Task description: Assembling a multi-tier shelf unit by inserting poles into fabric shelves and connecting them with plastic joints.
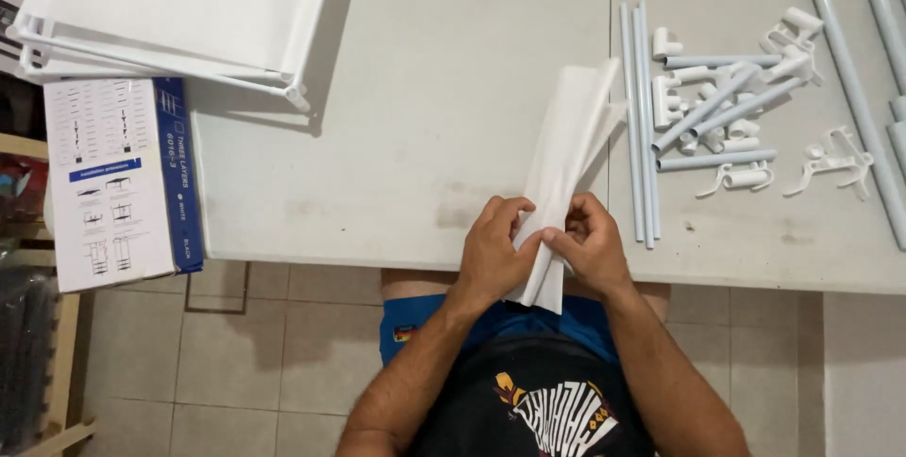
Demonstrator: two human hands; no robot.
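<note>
My left hand (495,254) and right hand (590,248) both grip the folded white fabric sheet (564,160) at the near edge of the table (406,136); grey tubes (642,117) and plastic connectors (755,80) lie just right of it

Folded fabric (566,165) on table (425,136), tubes and connectors (727,108) right (apparently loose), frame (170,14) far left, box (118,179) below it.

Table (425,136) centre open, free passage left of folded white sheet (566,155). Right blocked: long tubes (640,117), connector pile (727,99). Far left: white shelf frame (179,14). Near left: box (118,183).
</note>
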